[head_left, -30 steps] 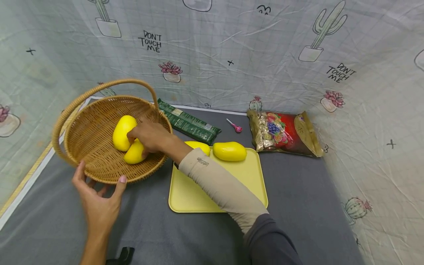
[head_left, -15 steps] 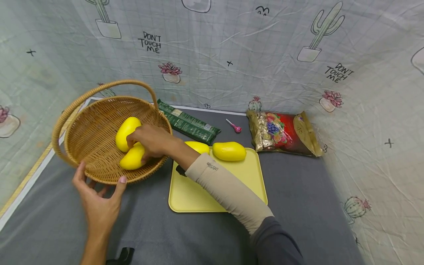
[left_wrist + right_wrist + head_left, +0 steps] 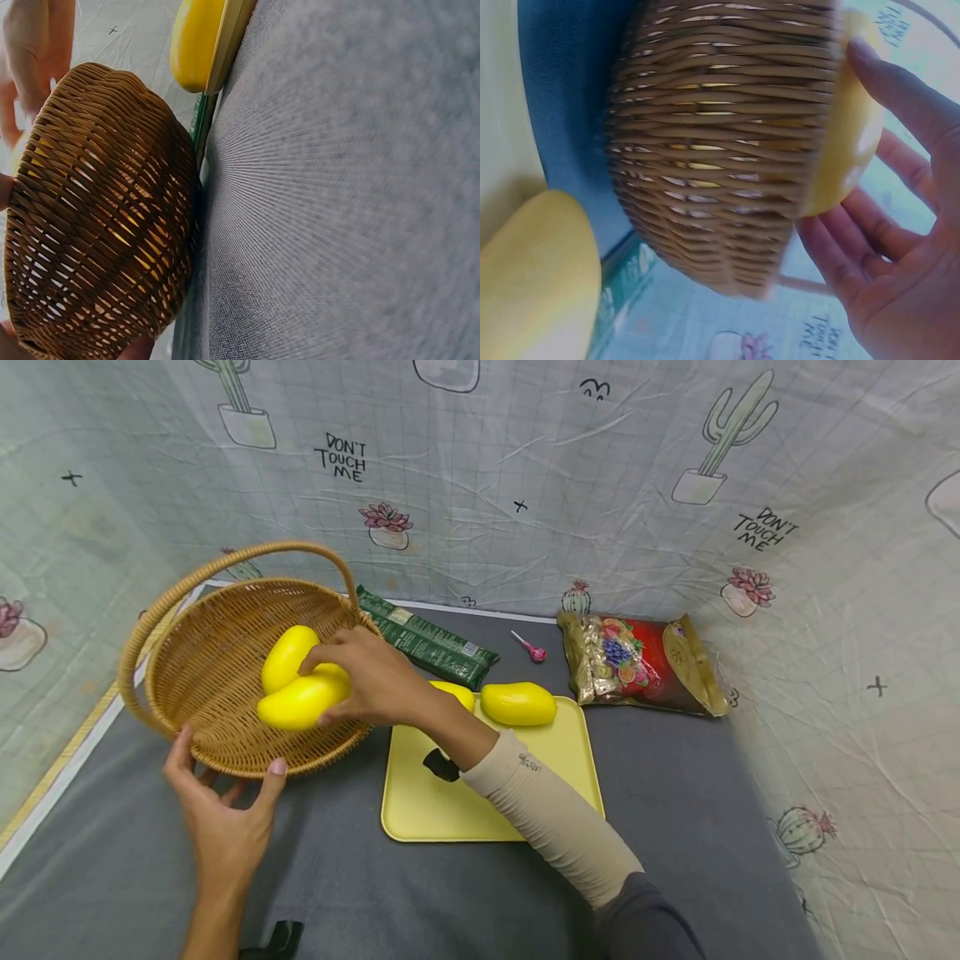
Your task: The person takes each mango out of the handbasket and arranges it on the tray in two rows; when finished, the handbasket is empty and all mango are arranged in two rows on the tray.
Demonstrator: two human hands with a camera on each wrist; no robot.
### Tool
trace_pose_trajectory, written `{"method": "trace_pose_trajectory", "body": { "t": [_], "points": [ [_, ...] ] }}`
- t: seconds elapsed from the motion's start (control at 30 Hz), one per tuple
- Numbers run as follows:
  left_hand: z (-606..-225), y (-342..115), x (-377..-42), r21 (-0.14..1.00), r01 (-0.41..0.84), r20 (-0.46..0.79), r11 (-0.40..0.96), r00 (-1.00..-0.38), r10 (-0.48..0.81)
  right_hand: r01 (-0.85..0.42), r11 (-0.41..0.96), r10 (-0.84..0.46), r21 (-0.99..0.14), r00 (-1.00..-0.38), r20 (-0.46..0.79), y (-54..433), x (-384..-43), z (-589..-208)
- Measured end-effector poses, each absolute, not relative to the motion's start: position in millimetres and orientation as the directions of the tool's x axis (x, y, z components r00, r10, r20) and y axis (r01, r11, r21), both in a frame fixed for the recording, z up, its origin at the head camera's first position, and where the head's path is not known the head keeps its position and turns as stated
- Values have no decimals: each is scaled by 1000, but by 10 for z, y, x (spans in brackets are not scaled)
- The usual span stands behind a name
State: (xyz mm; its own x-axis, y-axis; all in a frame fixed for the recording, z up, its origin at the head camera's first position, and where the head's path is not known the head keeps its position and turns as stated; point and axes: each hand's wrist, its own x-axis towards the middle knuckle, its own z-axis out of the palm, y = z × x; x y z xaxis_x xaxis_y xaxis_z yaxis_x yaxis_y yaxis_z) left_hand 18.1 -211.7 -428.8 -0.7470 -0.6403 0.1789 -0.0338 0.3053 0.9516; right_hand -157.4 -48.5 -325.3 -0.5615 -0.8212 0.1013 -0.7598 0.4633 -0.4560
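Head view: the right hand (image 3: pixel 367 681) grasps a yellow mango (image 3: pixel 300 703) between thumb and fingers at the mouth of the wicker basket (image 3: pixel 213 647). A second mango (image 3: pixel 288 653) lies in the basket just beyond it; whether the two touch cannot be told. The left hand (image 3: pixel 225 814) grips the basket's near rim. The step in hand is judged to be guiding the held fruit at this rim. For good control, set thumb and fingertips on opposite flanks, since the skin looks smooth and may slip. Work on the near side of the arched handle (image 3: pixel 288 547) and clear both rim and second mango; a knock could roll the loose fruit or tip the basket. Use the left hand as a brace, with light, even pressure. Grey cloth covers the table (image 3: pixel 697 827). Right of the basket lies a yellow tray (image 3: pixel 420 818), with two further mangoes (image 3: pixel 519 704) at its far edge. A green packet (image 3: pixel 442 652) runs from behind the basket towards that edge; a lollipop (image 3: pixel 536 653) lies past it, and a red-and-gold bag (image 3: pixel 652 664) beyond the tray's far right corner. A cactus-printed curtain (image 3: pixel 465 460) hangs behind the table's far edge and along both sides.
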Motion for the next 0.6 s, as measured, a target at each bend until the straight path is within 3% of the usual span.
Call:
{"method": "trace_pose_trajectory", "body": {
  "t": [0.33, 0.6],
  "points": [
    [-4287, -2116, 187, 952, -38, 176, 305, -745, -644, -720, 477, -738, -504, -639, 216, -4, -1395, -3071],
    [-4280, -2109, 190, 950, -45, 175, 310, -743, -646, -686, 517, -674, -512, -695, 251, 418, -1262, -3137]
  ]
}}
